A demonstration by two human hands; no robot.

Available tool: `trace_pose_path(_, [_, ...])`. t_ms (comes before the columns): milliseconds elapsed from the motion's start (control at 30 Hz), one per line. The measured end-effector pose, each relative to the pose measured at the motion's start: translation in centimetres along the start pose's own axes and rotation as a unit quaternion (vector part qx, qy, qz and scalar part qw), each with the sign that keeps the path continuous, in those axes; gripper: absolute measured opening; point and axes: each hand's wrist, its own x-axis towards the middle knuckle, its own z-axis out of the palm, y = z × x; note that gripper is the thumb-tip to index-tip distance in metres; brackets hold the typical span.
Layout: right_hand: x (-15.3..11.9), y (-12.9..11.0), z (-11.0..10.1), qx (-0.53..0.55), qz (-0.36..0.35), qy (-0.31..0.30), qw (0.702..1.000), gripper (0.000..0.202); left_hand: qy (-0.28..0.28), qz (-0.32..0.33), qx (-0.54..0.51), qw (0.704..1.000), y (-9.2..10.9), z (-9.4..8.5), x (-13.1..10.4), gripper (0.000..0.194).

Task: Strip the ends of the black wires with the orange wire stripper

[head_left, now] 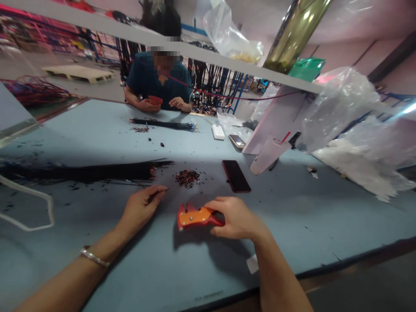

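Observation:
In my right hand [235,216] is a wire stripper [195,216] with an orange body and red handles, its jaws pointing left above the table. My left hand [143,206] is closed in a pinch, and a thin dark wire tip [167,189] sticks out past the fingertips toward the right. The rest of that wire is hidden by the hand. Just behind my left hand lies a long bundle of black wires [107,172], its ends facing right. A small pile of cut insulation bits [187,178] lies between the bundle and a dark phone [236,176].
Across the blue-grey table [130,277], a person [159,82] sits holding a red container, with another wire bundle [165,124] before them. A white box [218,132], second phone [237,141] and upright panel [276,112] stand right. A white looped strip [50,208] lies left.

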Motion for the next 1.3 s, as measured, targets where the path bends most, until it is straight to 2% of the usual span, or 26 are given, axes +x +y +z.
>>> trace_pose_path(67, [0.2,-0.1,0.4,-0.005,-0.028,-0.027,0.999,0.042,-0.003,-0.001,0.001,1.0,0.0,0.0,0.0,0.029])
trace_pose_path(100, [0.3,-0.1,0.7,-0.017,-0.018,-0.024,0.999,0.041,-0.005,0.001,0.003,1.0,0.1,0.0,0.0,0.029])
trace_pose_path(200, [0.7,0.3,0.8,-0.085,0.088,0.031,0.992,0.035,-0.02,0.014,0.003,1.0,0.1,0.0,0.1,0.03])
trace_pose_path(300, [0.0,1.3,-0.5,-0.128,0.172,0.067,0.974,0.036,-0.026,0.017,0.0,1.0,0.1,-0.1,0.1,0.031])
trace_pose_path(433, [-1.7,2.2,-2.3,-0.132,0.18,0.035,0.974,0.036,-0.014,0.021,0.003,1.0,0.0,0.0,0.2,0.028])
trace_pose_path(500, [-1.9,2.1,-2.3,-0.14,0.173,0.007,0.975,0.034,-0.012,0.029,0.005,1.0,-0.1,0.0,0.2,0.028])
trace_pose_path(567, [-1.4,1.6,-1.5,-0.145,0.163,0.009,0.976,0.035,-0.018,0.037,0.009,0.999,-0.1,0.1,0.3,0.029])
trace_pose_path(700, [0.6,0.6,0.5,-0.138,0.18,0.102,0.969,0.037,-0.016,0.041,0.026,0.999,-0.1,0.1,0.3,0.033])
trace_pose_path(733, [0.9,0.6,0.8,-0.1,0.196,0.137,0.966,0.037,-0.012,0.04,0.027,0.999,-0.1,0.1,0.3,0.034])
trace_pose_path(800, [1.1,0.8,0.8,0.042,0.218,0.202,0.954,0.039,-0.011,0.043,0.027,0.999,-0.1,0.1,0.2,0.034])
trace_pose_path(867, [0.8,1.3,0.5,0.253,0.208,0.232,0.916,0.039,-0.015,0.051,0.029,0.998,-0.1,0.1,0.1,0.033])
trace_pose_path(900, [0.7,1.5,0.4,0.369,0.189,0.233,0.879,0.038,-0.018,0.054,0.03,0.998,0.0,0.2,0.1,0.033])
trace_pose_path(967, [0.5,1.7,0.5,0.576,0.142,0.216,0.775,0.039,-0.021,0.055,0.031,0.998,0.1,0.2,0.0,0.034])
trace_pose_path(1033, [0.7,1.5,1.3,0.713,0.105,0.175,0.671,0.039,-0.026,0.052,0.03,0.998,0.1,0.3,0.0,0.034])
trace_pose_path(1100, [1.2,1.1,2.5,0.781,0.092,0.121,0.606,0.037,-0.03,0.055,0.033,0.998,0.1,0.5,0.0,0.031])
trace_pose_path(1133, [1.5,0.8,3.2,0.798,0.095,0.096,0.588,0.036,-0.034,0.055,0.033,0.997,0.1,0.5,-0.1,0.029])
trace_pose_path(1200, [1.9,0.2,4.4,0.813,0.107,0.058,0.57,0.036,-0.029,0.061,0.025,0.997,0.0,0.6,-0.1,0.028])
trace_pose_path(1300, [2.0,-0.8,5.5,0.813,0.1,0.021,0.573,0.04,0.007,0.087,0.01,0.996,0.1,0.7,-0.2,0.026])
